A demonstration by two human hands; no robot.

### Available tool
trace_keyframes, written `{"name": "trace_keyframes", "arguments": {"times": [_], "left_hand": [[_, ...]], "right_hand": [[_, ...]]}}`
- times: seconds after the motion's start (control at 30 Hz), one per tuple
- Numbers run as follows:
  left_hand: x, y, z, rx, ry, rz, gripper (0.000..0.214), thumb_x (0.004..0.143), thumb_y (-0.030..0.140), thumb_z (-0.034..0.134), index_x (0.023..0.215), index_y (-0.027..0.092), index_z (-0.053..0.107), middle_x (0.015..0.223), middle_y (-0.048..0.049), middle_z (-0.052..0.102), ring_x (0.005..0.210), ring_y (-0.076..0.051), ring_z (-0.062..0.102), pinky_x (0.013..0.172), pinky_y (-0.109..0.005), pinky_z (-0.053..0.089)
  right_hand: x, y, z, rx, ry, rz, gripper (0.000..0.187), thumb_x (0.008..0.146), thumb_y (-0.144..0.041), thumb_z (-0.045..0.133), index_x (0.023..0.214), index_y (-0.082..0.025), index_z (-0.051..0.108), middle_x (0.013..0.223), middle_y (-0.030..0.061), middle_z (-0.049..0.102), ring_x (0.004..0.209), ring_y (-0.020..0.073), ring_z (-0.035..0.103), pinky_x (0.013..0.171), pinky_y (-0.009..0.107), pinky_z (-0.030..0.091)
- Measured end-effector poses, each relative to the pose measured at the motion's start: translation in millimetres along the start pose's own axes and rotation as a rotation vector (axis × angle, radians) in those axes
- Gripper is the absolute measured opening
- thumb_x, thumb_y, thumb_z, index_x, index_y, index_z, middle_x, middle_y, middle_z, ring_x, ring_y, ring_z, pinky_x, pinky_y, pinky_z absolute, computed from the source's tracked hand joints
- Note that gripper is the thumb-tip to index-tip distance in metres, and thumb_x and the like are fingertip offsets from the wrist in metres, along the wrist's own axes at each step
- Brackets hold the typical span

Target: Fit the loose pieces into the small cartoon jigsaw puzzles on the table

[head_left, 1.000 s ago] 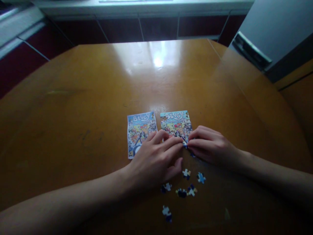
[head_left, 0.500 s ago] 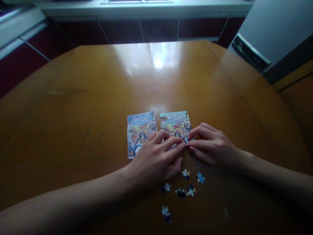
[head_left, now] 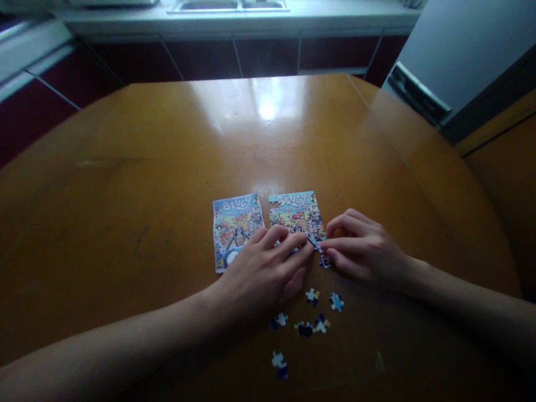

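A partly assembled jigsaw puzzle [head_left: 296, 215] with a colourful cartoon crowd lies in front of me, with a gap near its upper left corner. My left hand [head_left: 268, 265] rests across the puzzle's lower part, fingers stretched out and hiding much of that edge. At the lower right corner, my right hand [head_left: 364, 247] has thumb and fingertips closed on a dark puzzle piece [head_left: 325, 260], partly covered by the fingers. Left of the puzzle is a printed picture sheet [head_left: 238, 220] of the same design, its lower right under my left hand.
Several loose pieces lie nearer me, among them a blue piece [head_left: 336, 302], a dark piece [head_left: 305, 329] and a white-and-blue piece [head_left: 279, 360]. The wooden table [head_left: 167, 145] reaches toward a counter with a sink [head_left: 230, 6]. A fridge [head_left: 464, 50] stands at the right.
My right fingertips have drawn slightly away from the left ones, and more of the dark corner piece shows. The whole view has shifted a little. The loose pieces lie as before.
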State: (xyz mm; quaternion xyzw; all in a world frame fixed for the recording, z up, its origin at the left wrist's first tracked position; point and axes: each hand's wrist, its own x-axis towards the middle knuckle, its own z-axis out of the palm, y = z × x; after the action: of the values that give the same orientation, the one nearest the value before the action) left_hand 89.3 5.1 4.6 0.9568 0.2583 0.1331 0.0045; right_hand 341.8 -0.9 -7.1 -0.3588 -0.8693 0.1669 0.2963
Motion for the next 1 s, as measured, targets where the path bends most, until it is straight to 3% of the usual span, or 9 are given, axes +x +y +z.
{"name": "trace_keyframes", "arguments": {"times": [0.3,0.67,0.9,1.0], "left_hand": [[-3.4,-2.5,3.3,-0.025,0.023,0.028,0.033,0.094,0.027,0.057,0.126,0.020,0.059,0.128,-0.0008,0.064,0.101,-0.024,0.050,0.087,-0.039,0.043],[1.2,-2.1,-3.3,0.110,-0.046,0.087,0.029,0.098,0.029,0.051,0.125,0.020,0.059,0.131,-0.0024,0.060,0.103,-0.026,0.047,0.081,-0.040,0.041],[8.8,-7.2,1.8,-0.223,-0.035,-0.088,0.032,0.090,0.018,0.056,0.121,0.023,0.059,0.128,-0.0079,0.052,0.114,-0.028,0.043,0.099,-0.047,0.042],[10.5,-11.6,-6.0,-0.312,0.076,-0.149,0.030,0.090,0.013,0.053,0.116,0.023,0.061,0.120,-0.0067,0.054,0.109,-0.025,0.045,0.099,-0.045,0.042]], "right_hand": [[-1.2,0.2,3.3,0.063,-0.016,-0.009,0.016,0.087,-0.017,0.063,0.097,-0.020,0.075,0.093,0.0070,0.066,0.088,0.0193,0.057,0.077,0.036,0.052],[-1.3,1.7,4.2,0.049,-0.007,-0.014,0.013,0.087,-0.016,0.063,0.090,-0.020,0.075,0.093,0.0068,0.066,0.087,0.0186,0.056,0.077,0.036,0.050],[3.3,-1.1,2.0,0.112,0.020,0.047,0.012,0.087,-0.016,0.062,0.093,-0.018,0.072,0.094,0.0081,0.064,0.092,0.0206,0.055,0.081,0.038,0.051],[3.3,-2.7,0.9,0.090,0.075,0.057,0.016,0.086,-0.014,0.061,0.099,-0.017,0.071,0.097,0.0091,0.063,0.094,0.0214,0.054,0.081,0.038,0.050]]}}
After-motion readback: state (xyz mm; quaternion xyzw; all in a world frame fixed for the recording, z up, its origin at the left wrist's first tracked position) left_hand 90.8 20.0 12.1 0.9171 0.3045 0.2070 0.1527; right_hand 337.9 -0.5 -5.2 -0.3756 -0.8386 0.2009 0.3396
